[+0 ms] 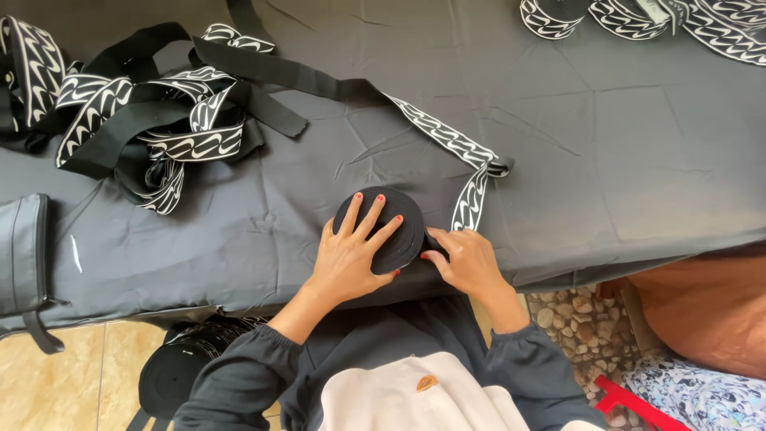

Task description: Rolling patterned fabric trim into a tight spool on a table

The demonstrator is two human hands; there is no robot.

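Left hand covers much of the black band roll; its top face is mostly hidden, so how tightly it is wound can't be told. Right hand hides the spot where the patterned strap meets the roll. Tangled strap pile overlaps itself; the number of pieces is unclear, and it is cut by the left edge. Rolls at top right are cropped by the top edge. Black bag is cut off at left. Dark spool under the table is partly hidden by the sleeve and cloth. Orange-brown shape at right is cropped, unidentifiable.
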